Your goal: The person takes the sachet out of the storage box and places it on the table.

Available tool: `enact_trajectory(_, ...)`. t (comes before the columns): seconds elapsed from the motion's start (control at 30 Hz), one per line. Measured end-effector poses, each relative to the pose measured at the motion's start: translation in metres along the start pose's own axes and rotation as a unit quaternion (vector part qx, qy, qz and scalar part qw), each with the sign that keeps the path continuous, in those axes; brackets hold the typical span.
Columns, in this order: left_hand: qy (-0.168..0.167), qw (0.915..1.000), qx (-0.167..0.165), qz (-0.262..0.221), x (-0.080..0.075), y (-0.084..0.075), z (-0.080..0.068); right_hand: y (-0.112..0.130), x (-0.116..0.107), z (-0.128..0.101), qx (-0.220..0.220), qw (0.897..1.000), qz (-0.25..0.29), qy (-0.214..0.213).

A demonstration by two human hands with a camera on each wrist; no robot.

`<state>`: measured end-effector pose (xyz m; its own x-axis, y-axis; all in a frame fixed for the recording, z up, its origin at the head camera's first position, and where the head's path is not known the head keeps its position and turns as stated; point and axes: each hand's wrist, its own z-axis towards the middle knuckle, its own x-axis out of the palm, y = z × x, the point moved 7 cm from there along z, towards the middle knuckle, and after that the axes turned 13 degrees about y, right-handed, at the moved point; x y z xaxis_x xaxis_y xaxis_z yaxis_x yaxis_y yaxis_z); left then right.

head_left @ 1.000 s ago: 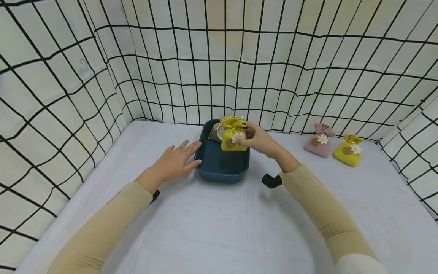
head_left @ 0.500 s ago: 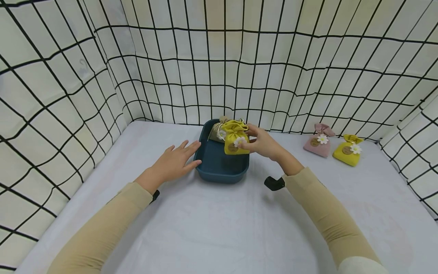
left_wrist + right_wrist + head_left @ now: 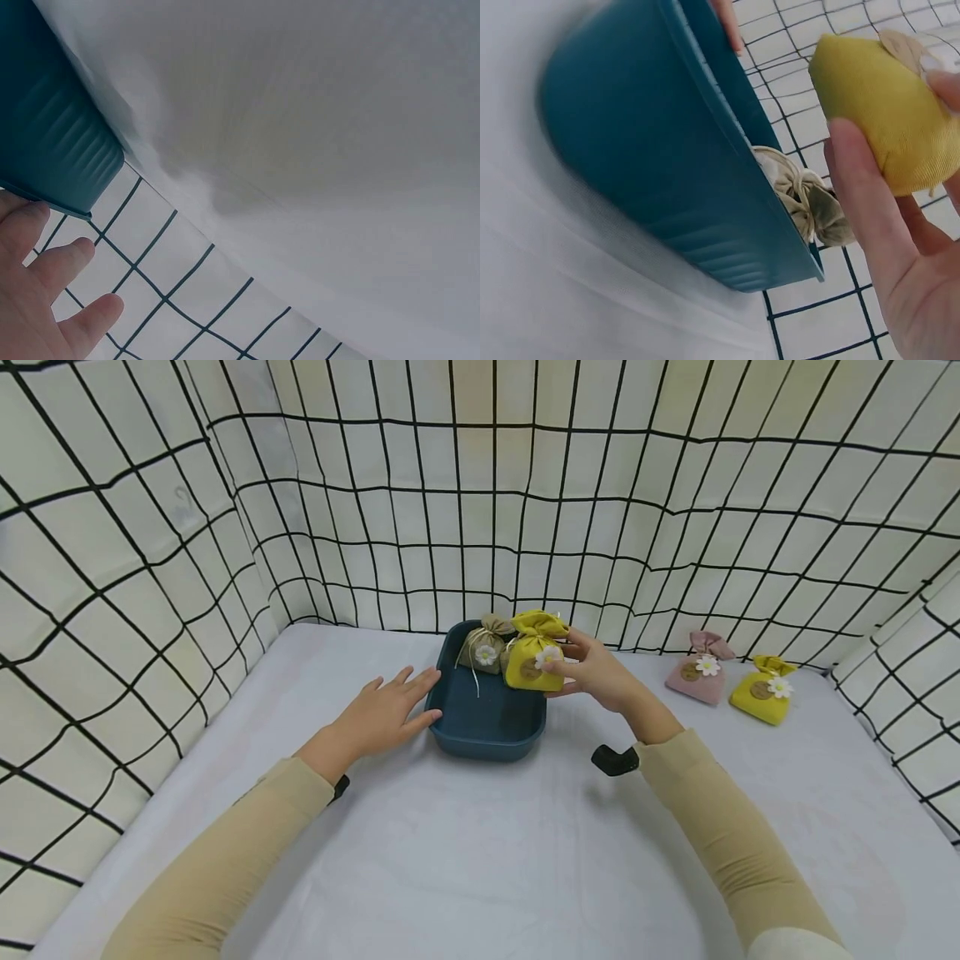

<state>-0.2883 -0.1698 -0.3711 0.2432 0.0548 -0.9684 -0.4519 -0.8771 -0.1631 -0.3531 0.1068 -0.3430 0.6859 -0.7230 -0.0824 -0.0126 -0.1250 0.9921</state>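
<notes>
My right hand [image 3: 600,672] grips a yellow drawstring pouch [image 3: 527,670] with a white flower and a round brown tag. It holds the pouch above the right rim of a dark blue basin [image 3: 487,747]. In the right wrist view the thumb and fingers are around the yellow pouch [image 3: 889,105], which hangs clear of the basin [image 3: 652,135]. Inside the basin's back end lies a grey-brown pouch [image 3: 480,653] with a white flower and a pale cord. My left hand [image 3: 382,714] has its fingers spread, with the fingertips touching the basin's left rim.
On the right of the white-covered table [image 3: 480,860] lie a pink pouch [image 3: 696,677] and a second yellow pouch [image 3: 759,695], each with a white flower. A black wire grid [image 3: 493,493] backed with white cloth stands along the back and both sides.
My right hand has moved right with the yellow pouch, from over the basin's middle to its right rim. More of the grey-brown pouch shows now. My left hand stays put.
</notes>
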Motion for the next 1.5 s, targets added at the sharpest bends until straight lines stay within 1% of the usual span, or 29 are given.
enact_trajectory(0.17, 0.001, 1.0000, -0.002, 0.001, -0.001, -0.001, -0.001, -0.005, -0.006, -0.005, -0.003, 0.998, 0.052, 0.018)
enact_trajectory(0.23, 0.001, 1.0000, -0.003, 0.002, -0.001, -0.001, -0.001, -0.006, -0.010, -0.008, -0.009, 0.997, 0.071, 0.017)
enact_trajectory(0.33, 0.002, 1.0000, -0.002, 0.002, -0.002, -0.001, -0.002, -0.006, -0.015, -0.012, -0.019, 0.996, 0.084, 0.010)
enact_trajectory(0.47, 0.002, 1.0000, -0.001, 0.001, -0.001, -0.001, -0.001, -0.004, -0.022, -0.018, -0.011, 0.997, 0.074, -0.008)
enact_trajectory(0.6, 0.000, 1.0000, -0.001, 0.002, -0.001, -0.001, -0.001, -0.004, -0.027, -0.022, -0.005, 0.997, 0.069, -0.016)
enact_trajectory(0.87, -0.002, 1.0000, 0.000, -0.001, -0.001, -0.001, -0.002, -0.013, -0.038, -0.032, 0.011, 0.997, 0.074, -0.029)
enact_trajectory(0.97, -0.004, 1.0000, 0.002, 0.000, -0.001, -0.001, -0.002, -0.015, -0.042, -0.037, 0.013, 0.996, 0.077, -0.035)
enact_trajectory(1.27, 0.002, 1.0000, -0.001, -0.005, -0.003, -0.003, -0.003, -0.019, -0.055, -0.052, 0.007, 0.996, 0.078, -0.043)
enact_trajectory(1.5, 0.004, 1.0000, -0.005, -0.004, -0.002, -0.003, -0.003, -0.023, -0.068, -0.067, 0.020, 0.996, 0.070, -0.054)
